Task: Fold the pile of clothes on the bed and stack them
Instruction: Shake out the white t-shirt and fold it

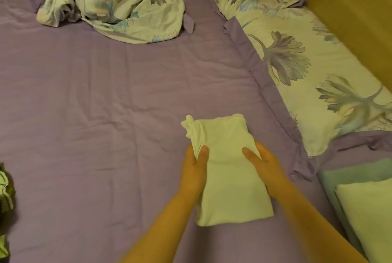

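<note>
The folded white garment (229,169) is hiding the fingers of both hands beneath it. The left edge is cutting off a patterned cloth (5,186); the stacked folded clothes (364,205) are running off bottom right.

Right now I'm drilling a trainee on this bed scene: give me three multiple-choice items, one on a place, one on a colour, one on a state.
1. Where does the folded stack lie?
A. lower right
B. far left
C. on the pillow

2. What colour is the bed sheet?
A. white
B. purple
C. red

3. How is the white garment held?
A. by one hand
B. by neither hand
C. by both hands

Answers:
1 A, it sits at the lower right edge.
2 B, purple throughout.
3 C, the left hand and right hand each grip a side.
</note>
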Demonstrator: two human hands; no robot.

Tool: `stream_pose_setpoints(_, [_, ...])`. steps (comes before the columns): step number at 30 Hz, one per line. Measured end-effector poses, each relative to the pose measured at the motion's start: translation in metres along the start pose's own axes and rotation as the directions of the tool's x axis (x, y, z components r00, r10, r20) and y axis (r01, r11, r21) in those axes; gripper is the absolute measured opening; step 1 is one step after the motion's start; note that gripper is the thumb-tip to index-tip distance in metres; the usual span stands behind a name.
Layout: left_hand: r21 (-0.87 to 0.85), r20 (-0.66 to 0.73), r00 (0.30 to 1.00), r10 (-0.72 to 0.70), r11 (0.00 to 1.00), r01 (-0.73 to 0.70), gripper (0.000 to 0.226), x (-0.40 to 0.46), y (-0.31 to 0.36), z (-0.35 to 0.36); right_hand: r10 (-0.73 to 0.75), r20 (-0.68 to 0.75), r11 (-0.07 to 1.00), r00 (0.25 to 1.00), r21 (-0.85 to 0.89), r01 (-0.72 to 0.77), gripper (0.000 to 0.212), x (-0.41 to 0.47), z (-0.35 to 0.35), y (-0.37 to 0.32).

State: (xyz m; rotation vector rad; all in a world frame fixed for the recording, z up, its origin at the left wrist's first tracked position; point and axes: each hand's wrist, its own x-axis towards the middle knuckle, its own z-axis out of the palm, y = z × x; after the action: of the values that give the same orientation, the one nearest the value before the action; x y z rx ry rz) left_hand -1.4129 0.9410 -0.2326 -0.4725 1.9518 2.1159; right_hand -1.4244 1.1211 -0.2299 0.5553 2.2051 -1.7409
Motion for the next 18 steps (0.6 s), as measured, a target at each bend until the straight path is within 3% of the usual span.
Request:
stream_pose_setpoints(4, [-0.036, 0.043, 0.991, -0.127, 0.991, 0.128, 0.037, 0.012, -0.012, 0.043, 0.018, -0.072, 0.999, 0.997, -0.039, -0.021, 0.051, 0.02, -0.047, 0.02])
stream_pose_setpoints(7, [0.056, 0.046, 0.944, -0.327, 0.944, 0.325, 0.056, 0.005, -0.043, 0.054, 0.209, -0.057, 0.969, 0.976, -0.124, -0.215, 0.07, 0.021, -0.069, 0.064])
stream_pose_setpoints(10, [0.148, 0.044, 0.958, -0.283, 0.95, 0.274, 0.061, -0.009, -0.077, 0.055, 0.26, -0.046, 0.945, 0.965, -0.193, -0.264, 0.074, 0.01, -0.072, 0.105])
stream_pose_setpoints(14, [0.216, 0.089, 0.97, -0.228, 0.955, 0.205, 0.091, -0.01, -0.081, 0.062, 0.184, -0.093, 0.927, 0.979, -0.315, -0.204, 0.054, 0.009, -0.068, 0.117])
stream_pose_setpoints(18, [0.225, -0.046, 0.956, -0.289, 0.93, 0.292, 0.072, 0.003, -0.075, 0.067, 0.165, -0.104, 0.907, 0.981, -0.376, -0.192, 0.047, 0.017, -0.066, 0.112])
